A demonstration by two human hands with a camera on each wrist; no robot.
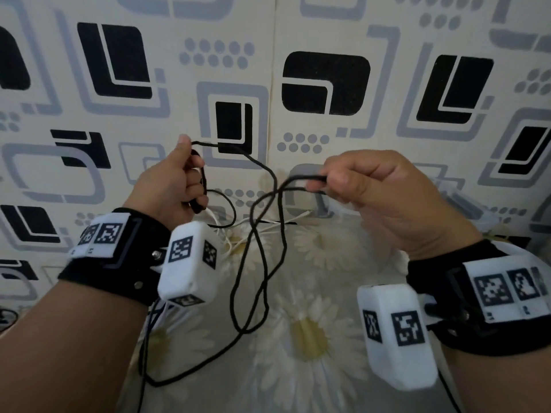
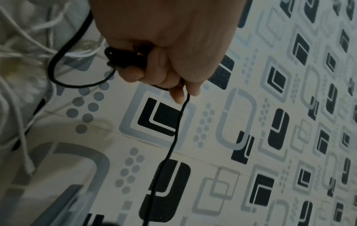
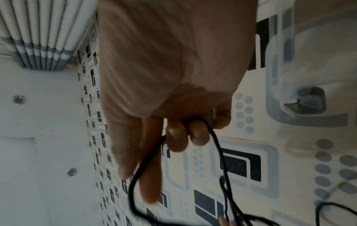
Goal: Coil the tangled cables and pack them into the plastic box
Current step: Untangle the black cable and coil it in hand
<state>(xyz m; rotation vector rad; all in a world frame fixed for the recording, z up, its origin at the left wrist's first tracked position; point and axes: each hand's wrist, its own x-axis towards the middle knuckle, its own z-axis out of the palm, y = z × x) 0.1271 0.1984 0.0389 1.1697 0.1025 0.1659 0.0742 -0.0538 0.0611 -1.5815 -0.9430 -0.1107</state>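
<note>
Left hand (image 1: 170,186) fingers curl round small black cable (image 1: 253,263) coil; right hand (image 1: 378,195) fingers pinch a doubled strand. Slack hangs below both, over white cables (image 1: 226,234).

Black cable (image 3: 218,146) looped through right hand (image 3: 173,76), fingers (image 3: 176,136) curled around it.

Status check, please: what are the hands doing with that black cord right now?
Both hands up, left hand gripping coiled loops, right hand pinching black cable. Long slack hangs crossed. White cables still loose on the bedsheet.
</note>
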